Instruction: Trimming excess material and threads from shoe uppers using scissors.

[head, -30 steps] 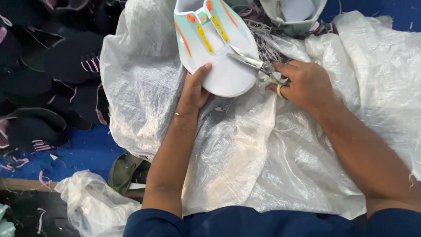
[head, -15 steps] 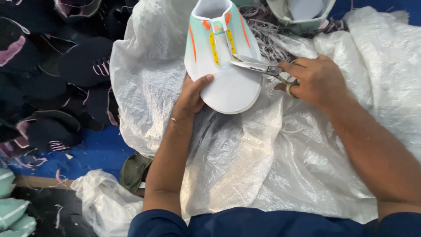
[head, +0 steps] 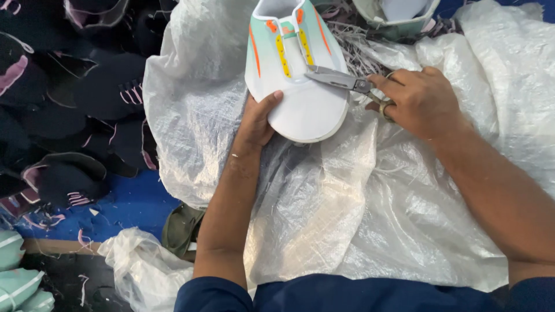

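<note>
I'm looking straight down at the lap now, and a pale mint shoe upper [head: 298, 69] is lying toe-toward-me on a white woven plastic sheet [head: 370, 196]. My left hand [head: 256, 122] is gripping the near left edge of that upper, thumb pressing on top of the white toe area, fingers tucked underneath where I cannot see them. My right hand [head: 417, 101] is closed around the handles of a pair of small metal scissors [head: 341, 80], and the blades are pointing left, tips resting on the upper just below its yellow and orange eyelet strips. I cannot tell whether the blades are parted or together. The two hands are sitting apart, one on each side of the shoe.

Far right, a second mint upper [head: 399, 14] is sitting beside a tangle of loose thread trimmings [head: 355, 49]. Off to the left, dark shoe uppers with pink stitching [head: 69, 104] are piling up on a blue surface [head: 130, 202].
</note>
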